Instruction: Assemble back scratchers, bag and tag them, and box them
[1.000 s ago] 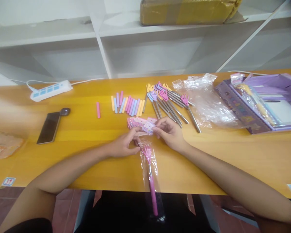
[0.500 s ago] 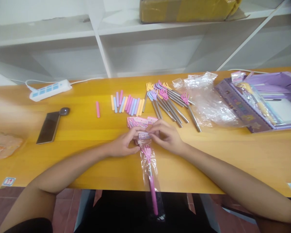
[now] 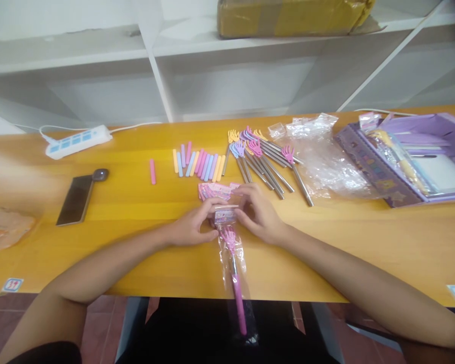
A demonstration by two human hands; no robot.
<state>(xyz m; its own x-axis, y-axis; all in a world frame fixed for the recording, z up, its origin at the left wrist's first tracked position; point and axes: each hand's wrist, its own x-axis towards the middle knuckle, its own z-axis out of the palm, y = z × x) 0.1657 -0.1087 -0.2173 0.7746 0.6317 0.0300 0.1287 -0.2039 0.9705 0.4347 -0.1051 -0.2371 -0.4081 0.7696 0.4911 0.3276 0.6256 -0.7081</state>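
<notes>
A clear plastic bag [image 3: 243,263] holds a pink hand-shaped scratcher [image 3: 238,298], its claw end up and its handle hanging past the table's front edge. My left hand [image 3: 197,222] is closed on the left side of the bag's top, where a printed card shows. On the right side of the same top, my right hand [image 3: 260,215] pinches with thumb and fingers. Just behind the hands lie pink printed cards [image 3: 214,190]. Farther back are several coloured sleeves [image 3: 200,164] and a pile of scratchers [image 3: 265,159] with bare metal rods.
Clear bags [image 3: 329,156] lie right of the scratchers, beside a purple box [image 3: 387,187] with packaged items. A phone [image 3: 75,199], a mouse [image 3: 100,174] and a power strip [image 3: 79,142] are at the left. Behind stands a white shelf [image 3: 250,46] with a taped carton [image 3: 291,17].
My right hand has shifted very slightly at the bag's top, and more of the card there shows. My left hand keeps its place.
</notes>
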